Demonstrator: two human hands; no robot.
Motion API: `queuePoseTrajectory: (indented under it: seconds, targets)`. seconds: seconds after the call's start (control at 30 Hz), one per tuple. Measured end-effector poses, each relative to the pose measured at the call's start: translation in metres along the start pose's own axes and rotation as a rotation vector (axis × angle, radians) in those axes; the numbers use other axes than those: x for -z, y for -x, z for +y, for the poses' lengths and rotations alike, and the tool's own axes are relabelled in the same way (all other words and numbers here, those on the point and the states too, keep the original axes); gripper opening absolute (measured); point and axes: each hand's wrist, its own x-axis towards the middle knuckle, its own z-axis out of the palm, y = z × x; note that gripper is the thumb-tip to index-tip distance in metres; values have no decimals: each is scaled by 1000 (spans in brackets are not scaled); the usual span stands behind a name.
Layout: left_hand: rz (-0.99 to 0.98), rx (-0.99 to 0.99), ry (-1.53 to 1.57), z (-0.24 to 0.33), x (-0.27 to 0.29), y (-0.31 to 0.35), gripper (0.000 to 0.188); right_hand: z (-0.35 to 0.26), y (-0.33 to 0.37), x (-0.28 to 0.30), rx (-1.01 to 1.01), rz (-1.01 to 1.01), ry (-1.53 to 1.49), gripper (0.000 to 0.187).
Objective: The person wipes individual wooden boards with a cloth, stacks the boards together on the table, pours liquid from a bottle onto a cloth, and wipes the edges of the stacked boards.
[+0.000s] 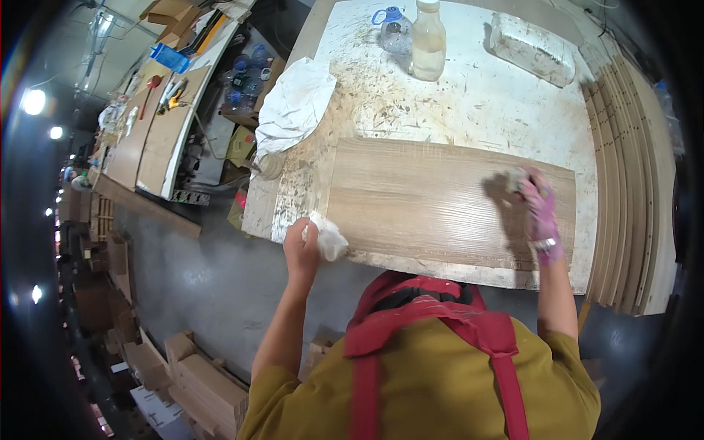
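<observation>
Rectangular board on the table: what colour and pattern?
The rectangular board is light brown with wood grain, clearest in head view.

Your left hand (299, 251) and right hand (541, 207): two. Wood-grain panel (425, 194): one. From its centre: blue-handled bottle (397, 34) and tall bottle (429, 50), 11 to 12 o'clock, two; wrapped block (532, 48), 1 o'clock, one; white cloths (293, 104), 8 and 10 o'clock, two; boards (622, 187), 3 o'clock, several, count unclear.

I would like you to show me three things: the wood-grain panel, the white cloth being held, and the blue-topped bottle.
Wood-grain panel (418, 198), head view: middle of its top face.
Held white cloth (332, 240), head view: its crumpled middle.
Blue-topped bottle (397, 37), head view: its clear body.
</observation>
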Motion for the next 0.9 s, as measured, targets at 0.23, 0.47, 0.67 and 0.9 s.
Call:
queuePoseTrajectory:
  seconds: [0.23,0.47,0.67,0.9]
  targets:
    - [-265,273,313,-2,18,-43,20,-19,-100,-182,122,-484,110,37]
    - [-352,214,271,-10,10,-31,27,-55,-145,-355,450,-549,538,48]
    - [-204,25,153,-4,25,-62,23,-27,-164,-345,483,-600,847,57]
    - [-474,-89,-85,-1,5,-109,28,-3,-118,-91,394,24,726,55]
